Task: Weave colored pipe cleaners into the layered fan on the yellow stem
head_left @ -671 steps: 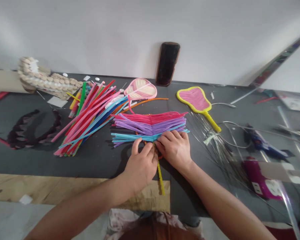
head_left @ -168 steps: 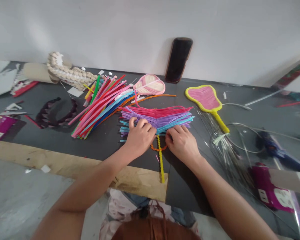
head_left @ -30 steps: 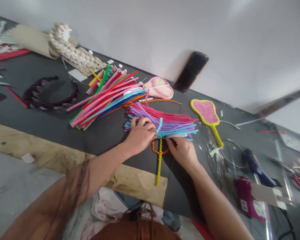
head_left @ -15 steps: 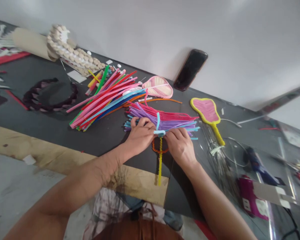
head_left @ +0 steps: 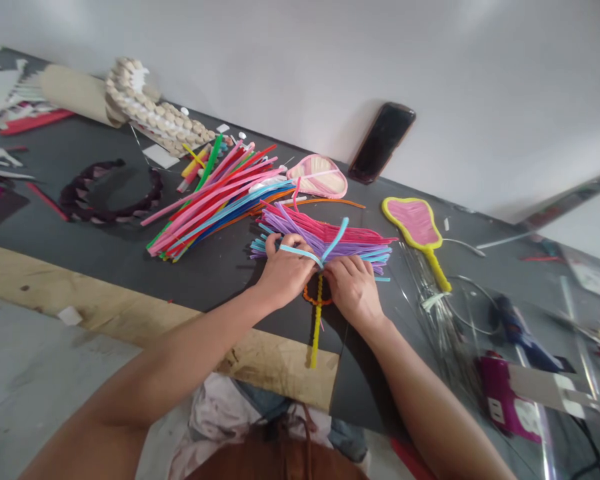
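Between my two hands is a small pipe cleaner piece: a twisted yellow stem (head_left: 315, 337) hanging toward me, with an orange loop (head_left: 310, 300) around its upper part. At its top a light blue pipe cleaner (head_left: 341, 231) bends, one end pointing up and the other lying over my left fingers. My left hand (head_left: 287, 272) is closed, pinching the piece at the blue bend. Opposite it my right hand (head_left: 354, 287) pinches the same spot; both sets of fingertips are partly hidden. Just behind lies a bundle of pink, purple and blue pipe cleaners (head_left: 330, 233).
A mixed-colour pipe cleaner pile (head_left: 215, 207) and a dark headband (head_left: 87, 217) lie left. A phone (head_left: 383, 141) leans on the wall. A pink and yellow paddle shape (head_left: 414, 223), thin wires (head_left: 430, 320) and a magenta box (head_left: 500, 393) lie right.
The light blue pipe cleaner has spread open: one end now rises up and right, the other lies left across my left fingers. The yellow stem's lower end has swung slightly left.
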The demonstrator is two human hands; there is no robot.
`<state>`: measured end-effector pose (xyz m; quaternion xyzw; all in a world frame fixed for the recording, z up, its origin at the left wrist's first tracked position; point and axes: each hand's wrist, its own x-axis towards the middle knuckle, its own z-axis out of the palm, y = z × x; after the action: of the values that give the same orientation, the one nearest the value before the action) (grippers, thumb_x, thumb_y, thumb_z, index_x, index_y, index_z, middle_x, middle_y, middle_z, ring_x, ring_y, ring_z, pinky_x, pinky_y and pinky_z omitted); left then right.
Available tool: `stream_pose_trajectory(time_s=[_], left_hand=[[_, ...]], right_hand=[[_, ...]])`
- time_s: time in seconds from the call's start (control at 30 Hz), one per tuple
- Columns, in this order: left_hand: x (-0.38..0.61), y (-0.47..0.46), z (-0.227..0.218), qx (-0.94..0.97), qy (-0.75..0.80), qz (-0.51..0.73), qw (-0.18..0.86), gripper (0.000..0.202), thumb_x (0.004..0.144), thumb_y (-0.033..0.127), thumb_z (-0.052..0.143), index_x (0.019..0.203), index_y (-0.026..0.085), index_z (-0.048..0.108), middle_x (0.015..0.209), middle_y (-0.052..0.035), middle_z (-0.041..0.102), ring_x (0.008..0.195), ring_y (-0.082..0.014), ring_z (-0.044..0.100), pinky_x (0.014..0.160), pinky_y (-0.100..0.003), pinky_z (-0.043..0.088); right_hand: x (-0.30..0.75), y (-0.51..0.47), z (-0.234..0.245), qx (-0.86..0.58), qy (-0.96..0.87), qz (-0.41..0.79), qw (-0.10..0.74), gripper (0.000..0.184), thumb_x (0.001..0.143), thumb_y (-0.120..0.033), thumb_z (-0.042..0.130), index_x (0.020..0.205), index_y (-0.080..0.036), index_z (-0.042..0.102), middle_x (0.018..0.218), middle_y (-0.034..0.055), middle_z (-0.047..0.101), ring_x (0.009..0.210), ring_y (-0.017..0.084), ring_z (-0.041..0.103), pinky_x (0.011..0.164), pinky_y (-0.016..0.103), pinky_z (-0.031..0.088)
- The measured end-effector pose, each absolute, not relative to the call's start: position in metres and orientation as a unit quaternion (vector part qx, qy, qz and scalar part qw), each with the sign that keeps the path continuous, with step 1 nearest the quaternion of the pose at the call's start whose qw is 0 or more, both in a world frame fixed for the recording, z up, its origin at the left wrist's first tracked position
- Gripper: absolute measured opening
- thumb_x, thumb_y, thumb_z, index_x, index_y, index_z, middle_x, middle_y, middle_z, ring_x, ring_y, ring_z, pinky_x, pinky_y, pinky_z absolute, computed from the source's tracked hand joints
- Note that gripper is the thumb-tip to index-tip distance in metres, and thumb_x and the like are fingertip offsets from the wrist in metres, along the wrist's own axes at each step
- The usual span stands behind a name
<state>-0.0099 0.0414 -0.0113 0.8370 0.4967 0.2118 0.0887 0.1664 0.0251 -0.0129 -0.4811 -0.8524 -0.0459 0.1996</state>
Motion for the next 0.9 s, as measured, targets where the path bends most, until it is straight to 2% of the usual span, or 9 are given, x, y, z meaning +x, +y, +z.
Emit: stream_pose_trajectory(time_s=[0.37, 0.53, 0.63, 0.77, 0.9], left_hand=[[-0.0102, 0.0384, -0.0098, 0.844, 0.471, 0.243, 0.084, 0.02, 0.091, 0.02, 0.052, 0.08, 0.023, 0.068, 0.097, 0.0, 0.073, 0.111, -0.0245, 0.05, 0.098, -0.052, 0.022], [-0.0108, 0.0376, -0.0058, 0.846, 0.46, 0.257, 0.08, 0.025, 0.092, 0.031, 0.055, 0.074, 0.021, 0.069, 0.097, -0.0014, 0.074, 0.109, -0.0258, 0.05, 0.097, -0.053, 0.022], [-0.0107, 0.0382, -0.0057, 0.838, 0.476, 0.252, 0.087, 0.029, 0.094, 0.029, 0.052, 0.072, 0.021, 0.069, 0.095, -0.0015, 0.074, 0.108, -0.0248, 0.051, 0.096, -0.052, 0.023], [-0.0112, 0.0388, -0.0074, 0.841, 0.471, 0.251, 0.089, 0.03, 0.095, 0.03, 0.052, 0.072, 0.021, 0.069, 0.093, -0.0022, 0.074, 0.108, -0.0246, 0.05, 0.096, -0.051, 0.023], [-0.0121, 0.0388, -0.0087, 0.842, 0.467, 0.255, 0.093, 0.025, 0.093, 0.028, 0.054, 0.074, 0.023, 0.07, 0.096, -0.0015, 0.073, 0.112, -0.0254, 0.048, 0.097, -0.051, 0.023]], right_hand=[[0.1672, 0.0274, -0.0167, -0.482, -0.849, -0.04, 0.212, 0.018, 0.097, -0.026, 0.05, 0.086, -0.021, 0.063, 0.081, 0.0033, 0.067, 0.081, 0.021, 0.051, 0.072, 0.033, 0.031], [0.1684, 0.0281, -0.0166, -0.479, -0.85, -0.036, 0.216, 0.019, 0.096, -0.025, 0.05, 0.085, -0.021, 0.064, 0.08, 0.0038, 0.067, 0.08, 0.021, 0.052, 0.071, 0.033, 0.034], [0.1702, 0.0295, -0.0151, -0.476, -0.843, 0.008, 0.251, 0.019, 0.096, -0.026, 0.05, 0.084, -0.021, 0.064, 0.082, 0.0045, 0.068, 0.081, 0.021, 0.055, 0.074, 0.034, 0.039], [0.1705, 0.03, -0.0118, -0.467, -0.812, 0.086, 0.34, 0.017, 0.096, -0.021, 0.048, 0.103, -0.02, 0.064, 0.1, 0.0076, 0.07, 0.093, 0.022, 0.06, 0.084, 0.036, 0.047], [0.1657, 0.0276, -0.0092, -0.48, -0.775, 0.181, 0.369, 0.016, 0.093, -0.027, 0.054, 0.104, -0.021, 0.063, 0.099, 0.0072, 0.07, 0.094, 0.021, 0.063, 0.083, 0.036, 0.05]])
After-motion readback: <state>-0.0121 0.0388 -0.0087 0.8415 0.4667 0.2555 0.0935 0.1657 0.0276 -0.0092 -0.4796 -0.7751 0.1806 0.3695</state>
